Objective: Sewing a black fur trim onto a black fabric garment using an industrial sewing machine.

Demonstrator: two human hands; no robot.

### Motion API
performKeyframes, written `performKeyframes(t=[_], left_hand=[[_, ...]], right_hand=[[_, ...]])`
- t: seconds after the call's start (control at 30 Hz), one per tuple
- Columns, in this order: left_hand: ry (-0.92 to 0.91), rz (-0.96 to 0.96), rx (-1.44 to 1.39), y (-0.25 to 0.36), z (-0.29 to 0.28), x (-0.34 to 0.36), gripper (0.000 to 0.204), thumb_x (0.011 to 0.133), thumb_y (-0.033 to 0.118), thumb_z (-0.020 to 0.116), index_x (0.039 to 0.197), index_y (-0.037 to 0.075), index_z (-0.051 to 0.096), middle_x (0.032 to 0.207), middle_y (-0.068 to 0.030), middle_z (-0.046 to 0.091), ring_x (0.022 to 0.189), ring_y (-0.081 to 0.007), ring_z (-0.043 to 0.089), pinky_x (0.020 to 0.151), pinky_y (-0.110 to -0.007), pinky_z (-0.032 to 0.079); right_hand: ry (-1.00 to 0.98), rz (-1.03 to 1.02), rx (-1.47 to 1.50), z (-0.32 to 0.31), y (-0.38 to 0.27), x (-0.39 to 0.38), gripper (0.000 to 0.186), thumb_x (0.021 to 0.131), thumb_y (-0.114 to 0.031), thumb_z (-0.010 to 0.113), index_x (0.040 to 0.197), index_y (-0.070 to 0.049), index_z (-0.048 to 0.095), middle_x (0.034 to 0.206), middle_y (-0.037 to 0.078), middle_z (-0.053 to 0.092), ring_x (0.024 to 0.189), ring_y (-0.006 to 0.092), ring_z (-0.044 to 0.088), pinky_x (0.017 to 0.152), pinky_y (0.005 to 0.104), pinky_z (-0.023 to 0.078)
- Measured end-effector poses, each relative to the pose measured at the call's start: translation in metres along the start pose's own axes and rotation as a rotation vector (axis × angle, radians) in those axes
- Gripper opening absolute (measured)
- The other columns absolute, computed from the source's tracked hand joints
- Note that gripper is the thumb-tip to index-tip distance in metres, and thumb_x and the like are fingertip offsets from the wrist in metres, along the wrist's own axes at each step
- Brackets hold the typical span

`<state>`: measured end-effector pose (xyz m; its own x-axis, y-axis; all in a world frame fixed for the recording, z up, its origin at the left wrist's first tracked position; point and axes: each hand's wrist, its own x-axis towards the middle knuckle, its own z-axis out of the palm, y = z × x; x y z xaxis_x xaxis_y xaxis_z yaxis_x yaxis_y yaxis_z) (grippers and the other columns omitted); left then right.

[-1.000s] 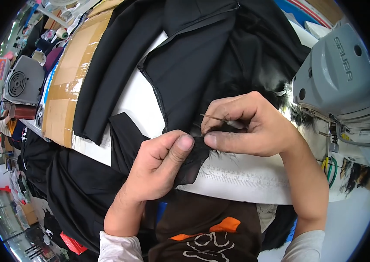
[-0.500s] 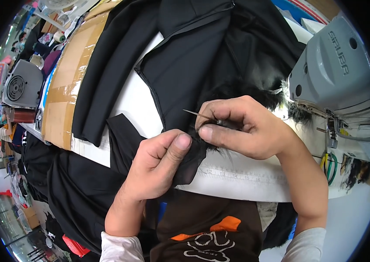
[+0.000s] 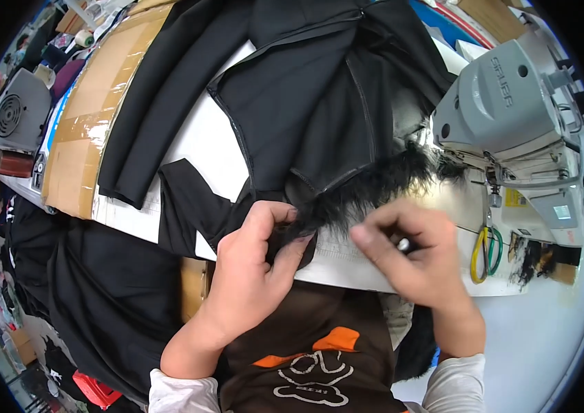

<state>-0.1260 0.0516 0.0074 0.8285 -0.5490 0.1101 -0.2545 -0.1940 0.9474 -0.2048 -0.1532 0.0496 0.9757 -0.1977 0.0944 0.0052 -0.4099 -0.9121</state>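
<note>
My left hand is closed, pinching the end of a black fur trim between thumb and fingers. The trim runs along the edge of a black garment spread on the white sewing table. Dark cloth hangs beneath the left fingers. To the right, my right hand is curled and partly blurred, apart from the fur. A small shiny rounded end of a thin pointed tool shows inside its fingers; the rest of the tool is hidden.
A grey sewing machine stands at the right, with yellow-and-green-handled scissors beside it. A taped cardboard sheet lies at the left. More black fabric hangs over the table's near left side.
My right hand has moved right and down, away from the fur, and the tool's point no longer shows. The fur trim now lies stretched out from my left hand toward the machine.
</note>
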Motion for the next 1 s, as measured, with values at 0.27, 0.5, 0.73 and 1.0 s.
performKeyframes(t=[0.27,0.5,0.73,1.0], left_hand=[[0.079,0.333,0.311,0.004,0.02,-0.01,0.051,0.074,-0.005,0.078,0.121,-0.005,0.059,0.11,-0.0219,0.071,0.097,-0.0392,0.071,0.087,-0.043,0.057],[0.038,0.297,0.164,0.008,0.011,-0.01,0.046,0.08,-0.003,0.075,0.122,-0.005,0.059,0.122,-0.0268,0.066,0.106,-0.0421,0.068,0.092,-0.045,0.054],[0.109,0.363,0.194,0.009,0.01,0.009,0.034,0.085,-0.008,0.07,0.117,-0.004,0.06,0.109,-0.0198,0.064,0.088,-0.0383,0.069,0.07,-0.041,0.057],[-0.122,0.351,0.081,0.03,-0.01,0.037,0.021,0.085,-0.008,0.075,0.104,-0.003,0.069,0.084,-0.0108,0.064,0.069,-0.02,0.063,0.062,-0.028,0.049]], right_hand=[[-0.01,0.195,0.119,0.033,0.002,-0.01,0.021,0.087,-0.002,0.079,0.107,0.002,0.072,0.091,-0.001,0.069,0.077,0.0015,0.056,0.062,0.0187,0.043],[0.011,0.402,0.356,0.028,-0.004,-0.007,0.011,0.094,-0.003,0.071,0.102,0.004,0.072,0.082,-0.001,0.069,0.075,0.0032,0.057,0.065,0.0227,0.047],[-0.11,0.35,0.204,0.009,-0.016,0.0,0.012,0.093,-0.006,0.074,0.089,0.004,0.072,0.076,0.001,0.068,0.068,0.0048,0.054,0.059,0.0258,0.044],[0.108,-0.026,-0.099,-0.013,-0.026,0.01,0.014,0.087,-0.007,0.081,0.091,0.003,0.071,0.068,0.001,0.062,0.064,0.0047,0.051,0.056,0.0251,0.042]])
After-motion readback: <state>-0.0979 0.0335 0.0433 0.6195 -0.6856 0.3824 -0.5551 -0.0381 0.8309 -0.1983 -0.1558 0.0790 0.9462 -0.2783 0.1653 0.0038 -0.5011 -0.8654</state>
